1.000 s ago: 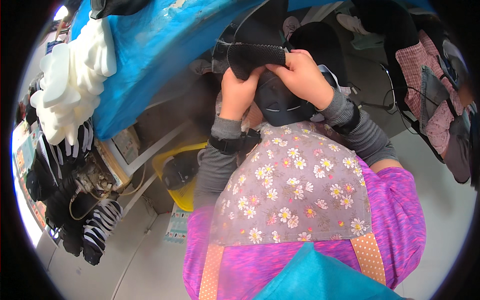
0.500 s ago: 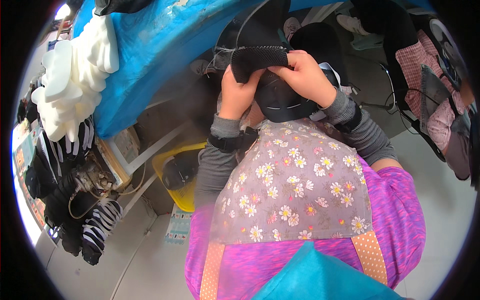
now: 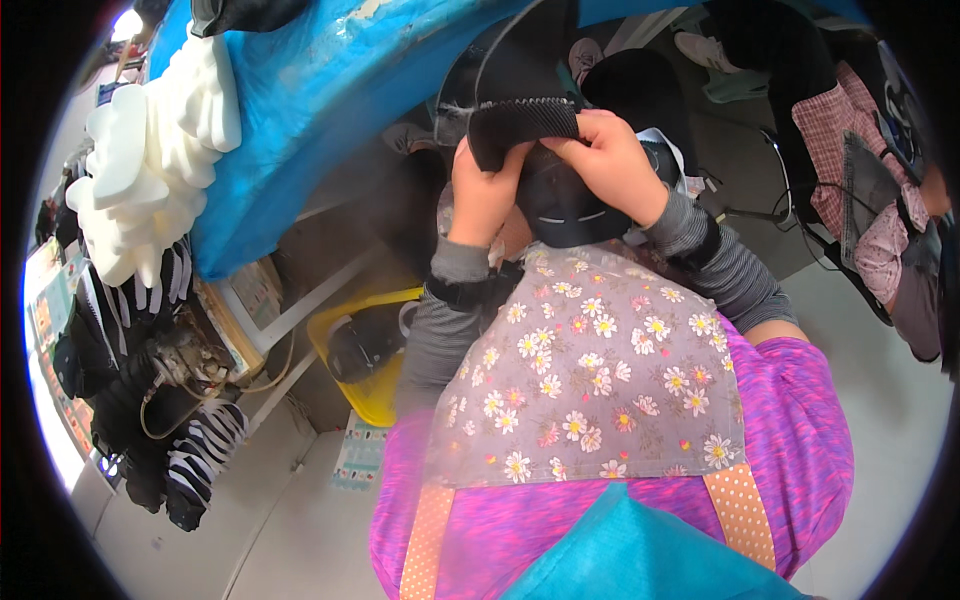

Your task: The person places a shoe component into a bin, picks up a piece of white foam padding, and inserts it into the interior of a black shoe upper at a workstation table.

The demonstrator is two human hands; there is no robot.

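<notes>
Head view: the yellow basket [image 3: 378, 402], left of the floral apron [image 3: 600, 380], contains dark items [image 3: 362, 345]. The left grip [image 3: 486, 195] pinches the black ribbed piece [image 3: 520, 124] at its lower edge; the right grip [image 3: 617, 168] pinches its right end, beyond the apron.

Beyond the floral apron [image 3: 600, 380], most fingers of the left hand [image 3: 485, 195] and right hand [image 3: 615, 168] are hidden behind a black ribbed piece [image 3: 518, 125], whose upper end the top edge cuts off. At the apron's far edge, the hands partly cover a dark bundle [image 3: 570, 207], its shape unclear. Left of the apron, a striped sleeve [image 3: 437, 345] hides one side of a yellow basket [image 3: 372, 405]; its black contents [image 3: 362, 348] are too dark to make out. Below the apron, the lower edge crops a teal cloth [image 3: 620, 550].
</notes>
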